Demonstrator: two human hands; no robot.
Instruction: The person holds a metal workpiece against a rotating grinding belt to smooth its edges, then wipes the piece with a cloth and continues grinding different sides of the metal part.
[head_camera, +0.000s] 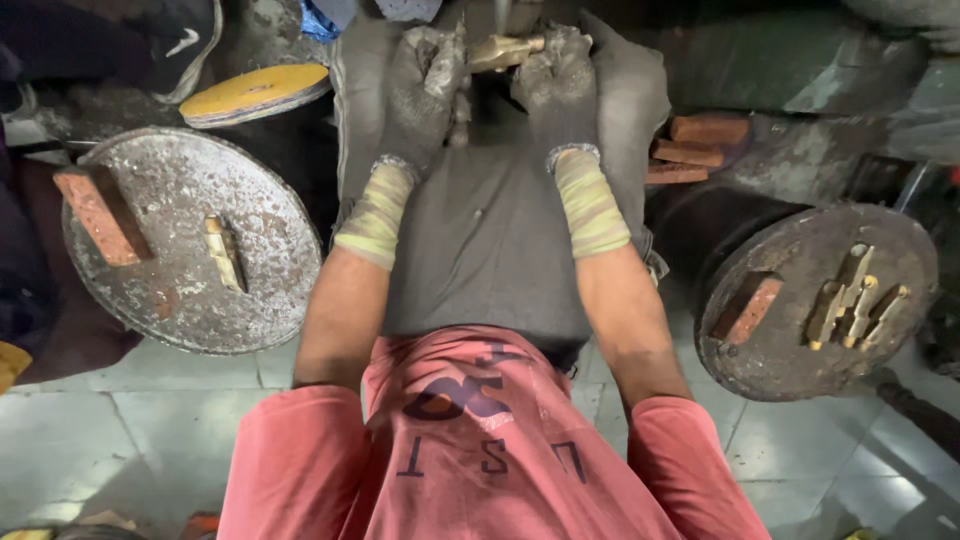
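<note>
While you sit over the grey cloth (480, 240) on your lap, both gloved hands close on one brass fitting (503, 51) at the top of the view: left hand (425, 85) and right hand (555, 85) grip its two ends. More brass pieces (855, 298) lie on the round metal disc (790, 360) to your right.

At the top centre of the frame, the left hand (425, 85) and right hand (558, 85) closed on a metal piece (505, 50) between them. At left lay a round plate (170, 190) bearing a brick (98, 215) and a metal part (225, 252); a disc (255, 92) sat above it. At right, another plate (800, 340) carried a second brick (750, 305) and several metal parts (855, 297), with stacked bricks (695, 150) above.
</note>
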